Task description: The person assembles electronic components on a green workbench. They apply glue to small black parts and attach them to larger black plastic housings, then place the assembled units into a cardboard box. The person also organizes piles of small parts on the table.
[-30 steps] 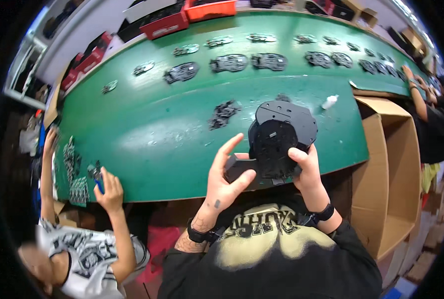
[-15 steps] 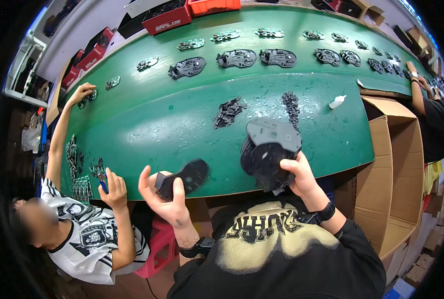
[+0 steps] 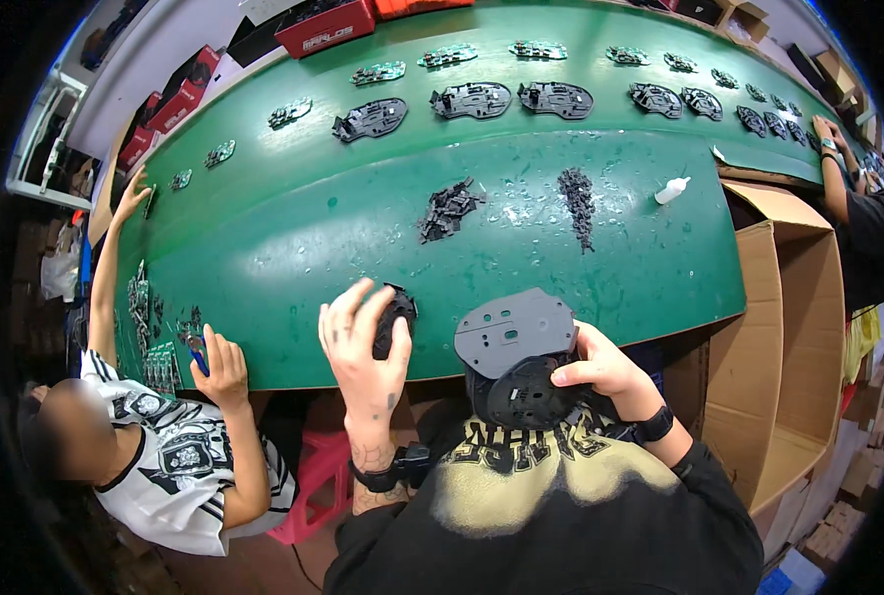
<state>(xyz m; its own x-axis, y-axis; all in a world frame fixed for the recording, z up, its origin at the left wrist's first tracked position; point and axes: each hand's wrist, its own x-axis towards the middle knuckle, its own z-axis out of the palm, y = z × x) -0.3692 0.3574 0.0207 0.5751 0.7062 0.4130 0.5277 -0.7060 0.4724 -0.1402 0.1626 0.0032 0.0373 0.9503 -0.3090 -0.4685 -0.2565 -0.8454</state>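
At the green table's front edge, my left hand (image 3: 362,332) has its fingers and thumb around a black mouse base (image 3: 395,322), which is partly covered by the fingers. My right hand (image 3: 610,372) grips a stack of mouse base plates in front of my chest. A grey base plate (image 3: 516,332) with small slots lies uppermost, and a black base plate (image 3: 529,392) sticks out below it under my thumb. Beyond my hands lie a pile of small black plastic parts (image 3: 449,210) and a narrow heap of tiny black pieces (image 3: 578,208).
Rows of black mouse bases (image 3: 471,100) and green circuit boards (image 3: 449,56) line the table (image 3: 293,238). A white dropper bottle (image 3: 672,190) lies right, near an open cardboard box (image 3: 749,367). A co-worker (image 3: 179,456) sits left holding a blue-handled tool; another person (image 3: 868,233) works far right.
My left hand has turned over and brought its mouse base to the table edge. The stack in my right hand has moved left and down. The left co-worker's far hand has drawn back from a board.
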